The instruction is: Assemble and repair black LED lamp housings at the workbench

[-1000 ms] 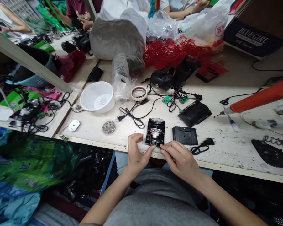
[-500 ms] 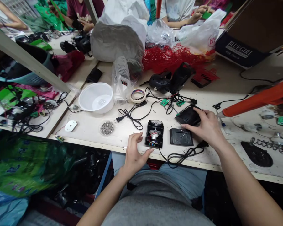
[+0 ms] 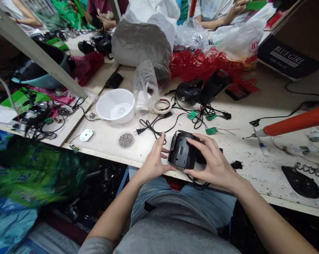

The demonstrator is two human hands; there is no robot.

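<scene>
In the head view, the black shell (image 3: 182, 151) is at the middle of the frame, just below centre, close to the table's (image 3: 254, 180) front edge. My right hand (image 3: 214, 160) has it between thumb and fingers, spread about as wide as the shell. My left hand (image 3: 155, 160) is half open and cupped along its left side; I cannot tell whether those fingertips press on it.

I cannot see what lies beneath the shell, so anything loose there could get pinched if I pushed down. The black cord (image 3: 199, 183) loops below my right hand at the table edge; a snag could tug things off line. If my right grip slipped, the shell could drop over that edge. Left of centre, a stray left elbow or wrist could tip the dish of metal bits (image 3: 125, 140).
</scene>
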